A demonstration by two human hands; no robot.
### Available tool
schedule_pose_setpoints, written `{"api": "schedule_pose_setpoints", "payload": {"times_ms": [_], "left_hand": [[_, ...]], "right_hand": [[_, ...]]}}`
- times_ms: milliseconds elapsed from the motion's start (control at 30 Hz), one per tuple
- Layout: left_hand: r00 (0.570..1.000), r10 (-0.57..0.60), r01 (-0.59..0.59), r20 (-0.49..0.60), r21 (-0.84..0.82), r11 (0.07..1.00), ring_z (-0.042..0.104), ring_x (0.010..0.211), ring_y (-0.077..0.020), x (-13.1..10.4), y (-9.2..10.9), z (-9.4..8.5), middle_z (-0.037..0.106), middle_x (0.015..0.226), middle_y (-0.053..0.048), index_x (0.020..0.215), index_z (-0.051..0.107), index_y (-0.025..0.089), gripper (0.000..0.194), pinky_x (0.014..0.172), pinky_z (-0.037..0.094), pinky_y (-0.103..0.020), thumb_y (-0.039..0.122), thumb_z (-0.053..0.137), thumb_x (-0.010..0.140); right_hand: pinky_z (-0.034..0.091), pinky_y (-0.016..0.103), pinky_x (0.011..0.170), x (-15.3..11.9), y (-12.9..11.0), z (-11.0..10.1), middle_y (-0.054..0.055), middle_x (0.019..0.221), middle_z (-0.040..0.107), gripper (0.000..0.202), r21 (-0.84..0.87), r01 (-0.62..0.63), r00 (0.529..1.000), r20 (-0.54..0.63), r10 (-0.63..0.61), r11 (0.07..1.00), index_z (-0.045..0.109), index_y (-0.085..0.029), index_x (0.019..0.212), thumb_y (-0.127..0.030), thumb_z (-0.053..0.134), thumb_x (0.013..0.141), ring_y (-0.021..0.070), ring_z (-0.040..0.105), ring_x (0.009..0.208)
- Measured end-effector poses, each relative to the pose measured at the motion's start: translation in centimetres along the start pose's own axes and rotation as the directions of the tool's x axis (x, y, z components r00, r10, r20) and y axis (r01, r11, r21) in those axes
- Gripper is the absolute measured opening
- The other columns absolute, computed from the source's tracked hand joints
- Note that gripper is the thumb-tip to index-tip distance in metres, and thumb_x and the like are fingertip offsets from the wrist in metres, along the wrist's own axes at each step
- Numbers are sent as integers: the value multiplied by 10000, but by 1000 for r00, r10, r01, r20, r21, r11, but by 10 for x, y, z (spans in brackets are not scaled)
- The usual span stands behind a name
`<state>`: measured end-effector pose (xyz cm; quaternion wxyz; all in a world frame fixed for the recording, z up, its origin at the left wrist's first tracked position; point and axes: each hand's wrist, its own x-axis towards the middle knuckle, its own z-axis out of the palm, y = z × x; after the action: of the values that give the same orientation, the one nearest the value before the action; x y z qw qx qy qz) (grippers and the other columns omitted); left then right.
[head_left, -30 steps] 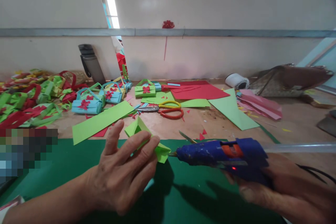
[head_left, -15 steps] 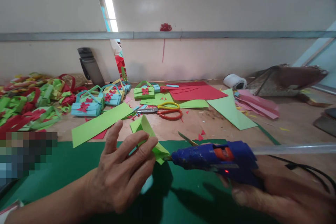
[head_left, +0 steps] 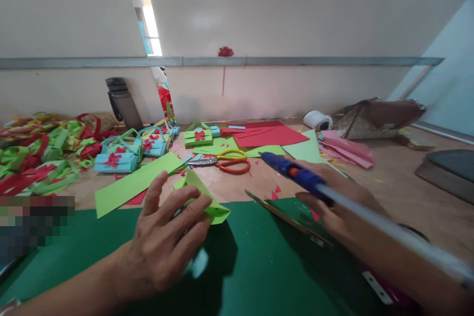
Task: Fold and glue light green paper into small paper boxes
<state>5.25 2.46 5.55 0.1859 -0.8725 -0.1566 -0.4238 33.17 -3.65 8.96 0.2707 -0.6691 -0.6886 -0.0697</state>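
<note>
My left hand [head_left: 170, 237] grips a folded light green paper piece [head_left: 217, 211] above the green mat [head_left: 252, 266]. Its fingers cover much of the paper, whose pointed end sticks out to the right. In my right hand [head_left: 329, 192] is a blue glue gun [head_left: 289, 170], with its nozzle pointing up and left, away from the folded paper. A long clear glue stick [head_left: 385, 224] extends from the gun's back. Below the gun, a thin pointed metal tool [head_left: 285, 215] lies slanted over the mat.
Scissors [head_left: 233, 162] lie beyond the mat, near red paper [head_left: 266, 134] and a light green strip [head_left: 137, 182]. Small blue paper bags [head_left: 116, 159] and a colourful pile [head_left: 29, 158] are left. A bottle [head_left: 126, 103], white roll [head_left: 317, 120] and handbag [head_left: 377, 118] stand at the back.
My right hand has drawn the glue gun away from the folded paper, up and to the right, and turned it. My left hand keeps its hold. The view has tilted slightly upward.
</note>
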Motion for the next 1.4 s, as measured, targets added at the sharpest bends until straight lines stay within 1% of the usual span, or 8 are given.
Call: {"api": "schedule_pose_setpoints", "payload": {"times_ms": [167,300,433,533,600,733,1100,1400], "left_hand": [[997,-55,53,-61,-30,998,593,898,-200,5,1,-4,699,853,-30,738,611,175,134,1046,271,-578,77,556,810],[990,-121,113,-73,-109,988,590,839,-178,12,7,-9,689,807,-15,708,598,177,141,1031,298,-561,80,571,807],[975,-215,201,-51,-192,961,582,819,-159,16,13,-10,685,782,15,675,591,186,158,1028,319,-514,64,601,776],[972,-237,231,3,-236,944,576,832,-151,16,15,-9,675,771,27,679,586,193,153,1016,340,-458,65,636,747],[969,-244,245,39,-279,929,571,823,-149,16,15,-9,664,768,26,686,576,190,168,986,363,-438,45,650,728],[960,-259,281,108,-375,883,562,761,-132,15,17,-9,638,758,21,692,561,178,181,928,384,-398,25,650,729],[892,-387,451,234,-521,725,570,698,-91,17,24,-11,605,726,38,666,546,177,185,800,422,-273,30,604,762],[895,-389,442,219,-563,699,577,697,-102,19,27,-11,625,718,29,669,556,177,196,824,443,-286,9,595,761]], "right_hand": [[487,375,722,1,5,36,159,1181,597,481,-594,242,970,116,-215,767,515,-128,1238,-7,397,787,290,597,970],[481,403,728,-1,5,45,130,960,670,437,-648,277,956,259,-136,710,587,-145,1160,10,451,774,289,620,884],[463,457,802,-3,-5,32,109,1017,676,352,-400,286,941,290,-176,871,634,-180,1070,-66,585,740,301,606,953],[434,390,900,-6,-25,17,78,1057,677,277,23,278,952,129,-279,960,647,-185,1035,-135,621,764,244,594,1008],[436,279,894,-7,-42,12,24,1049,685,262,332,184,971,82,-223,925,658,-211,1009,-142,649,756,180,600,1003],[441,197,746,-4,-66,18,-42,817,682,100,639,-62,959,251,-131,767,682,-205,760,-121,688,705,114,612,793],[401,242,681,-9,-71,37,-24,691,631,58,791,-288,930,365,-38,541,653,-174,641,-174,639,697,126,557,691],[391,251,676,-11,-72,46,-21,681,622,39,827,-325,922,384,-40,458,659,-172,637,-193,649,668,130,544,680]]}}
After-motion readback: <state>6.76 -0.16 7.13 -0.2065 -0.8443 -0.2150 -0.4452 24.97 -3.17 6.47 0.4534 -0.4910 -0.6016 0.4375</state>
